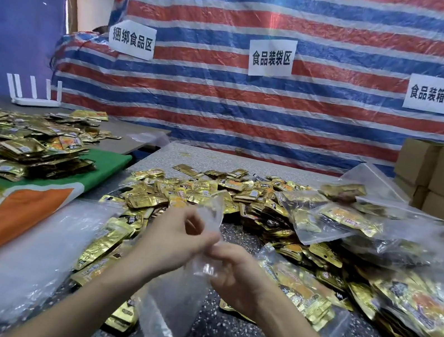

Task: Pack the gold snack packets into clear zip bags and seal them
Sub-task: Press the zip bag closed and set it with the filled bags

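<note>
1. left hand (174,238) and right hand (239,277) pinch the mouth of an empty clear zip bag (172,307) hanging below the grip.
2. done: filled bags (335,219) right of it.
3. left: gold packets (211,190) heaped beyond, unpacked.

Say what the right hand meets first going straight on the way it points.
Likely the left hand: the right hand points at it, both pinching the clear zip bag at its mouth between them. Depth unclear.
</note>
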Demonstrator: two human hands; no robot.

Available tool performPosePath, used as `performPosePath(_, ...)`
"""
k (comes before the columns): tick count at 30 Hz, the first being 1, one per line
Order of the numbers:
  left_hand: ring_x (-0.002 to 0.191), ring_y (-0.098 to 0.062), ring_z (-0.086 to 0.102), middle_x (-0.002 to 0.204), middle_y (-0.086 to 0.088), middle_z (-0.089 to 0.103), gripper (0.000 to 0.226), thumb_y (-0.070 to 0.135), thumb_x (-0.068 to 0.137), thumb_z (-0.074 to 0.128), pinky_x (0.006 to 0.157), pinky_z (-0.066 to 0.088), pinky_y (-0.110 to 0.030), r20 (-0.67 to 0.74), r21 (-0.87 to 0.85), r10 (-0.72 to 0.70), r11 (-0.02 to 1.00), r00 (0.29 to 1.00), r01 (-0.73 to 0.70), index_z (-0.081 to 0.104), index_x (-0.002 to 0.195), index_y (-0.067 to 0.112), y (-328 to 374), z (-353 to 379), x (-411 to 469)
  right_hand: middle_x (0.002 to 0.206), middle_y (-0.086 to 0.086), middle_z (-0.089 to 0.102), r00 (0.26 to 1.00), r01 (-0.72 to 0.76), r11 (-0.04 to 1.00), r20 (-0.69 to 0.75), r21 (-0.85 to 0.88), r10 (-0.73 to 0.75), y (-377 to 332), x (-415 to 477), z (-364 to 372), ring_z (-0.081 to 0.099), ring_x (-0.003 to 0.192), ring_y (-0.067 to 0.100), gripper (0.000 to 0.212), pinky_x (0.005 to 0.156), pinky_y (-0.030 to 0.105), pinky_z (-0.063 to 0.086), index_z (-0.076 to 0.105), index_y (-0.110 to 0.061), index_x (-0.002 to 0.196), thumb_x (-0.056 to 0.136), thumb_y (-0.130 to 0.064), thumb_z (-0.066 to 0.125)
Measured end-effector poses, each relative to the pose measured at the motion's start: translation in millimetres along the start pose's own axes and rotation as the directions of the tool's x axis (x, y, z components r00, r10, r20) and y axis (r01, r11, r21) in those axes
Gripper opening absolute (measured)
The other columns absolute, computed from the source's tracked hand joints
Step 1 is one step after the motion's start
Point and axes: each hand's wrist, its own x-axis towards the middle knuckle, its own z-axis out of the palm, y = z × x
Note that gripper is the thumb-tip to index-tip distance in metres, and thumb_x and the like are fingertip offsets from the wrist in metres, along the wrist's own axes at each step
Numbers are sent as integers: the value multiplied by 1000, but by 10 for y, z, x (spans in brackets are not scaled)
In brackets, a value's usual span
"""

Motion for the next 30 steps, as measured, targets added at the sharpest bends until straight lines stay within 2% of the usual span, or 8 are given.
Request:
performPosePath(6,56,-16,52,72,-16,71,24,20,90,67,60,42,-29,-35,118,-86,989,996,90,75,71,6,-180,97,42,93,18,69,841,-414,875,-474,-253,261,13,-251,-448,65,63,21,11,58,29,58,62,7,90,84,2,70)
performPosePath(11,50,-7,52,67,-7,71,21,14,91,69,49,42,-20,-9,-130,-188,974,982,185,76,71,17,-146,216,91,60,-5,53,804,-581,114,-590,-806,-73,-139,-487,-633,45,41,5,32,40,18,37,51,-18,67,89,-33,69)
performPosePath(13,49,-6,55,70,-4,71,19,10,92,67,45,43,-19,2,-191,-205,961,979,201,76,75,16,-117,303,96,58,-7,49,809,-537,-21,-508,-843,-296,-218,-481,-553,42,46,9,44,42,23,33,46,-21,65,92,-53,58)
performPosePath(15,52,-12,60,74,-13,72,18,7,93,65,47,47,-21,36,-214,-202,955,979,205,76,78,8,-102,399,83,58,-7,52,802,-392,201,-440,-898,-405,-289,-439,-431,44,45,8,53,41,20,33,53,-18,68,91,-66,52)
performPosePath(18,53,-20,66,71,-15,72,23,3,92,62,52,49,-30,84,-204,-175,961,981,188,74,72,1,-105,516,44,68,2,67,856,-195,627,-443,-754,-266,-352,-372,-228,56,47,5,73,43,18,44,68,-1,84,82,-73,59)
performPosePath(24,47,-15,65,62,-9,69,26,6,92,61,45,53,-31,-47,-111,-158,982,986,152,70,68,2,-177,500,84,67,9,70,853,-255,671,-489,-696,-183,-398,-394,-260,61,49,11,25,45,24,48,70,6,81,91,-13,58)
performPosePath(26,49,-14,60,60,-4,66,26,14,93,62,49,55,-39,-198,141,-65,985,978,94,65,68,9,-217,373,136,65,14,68,814,-273,620,-520,-736,-259,-425,-444,-321,60,47,12,28,46,26,48,67,6,73,89,-15,57)
performPosePath(30,51,-10,50,55,7,56,29,29,89,62,49,33,-24,-439,367,115,928,891,61,54,62,21,-139,120,189,58,5,54,689,-199,551,-516,-810,-509,-483,-479,-359,53,53,19,28,57,42,52,56,-12,62,87,-25,59)
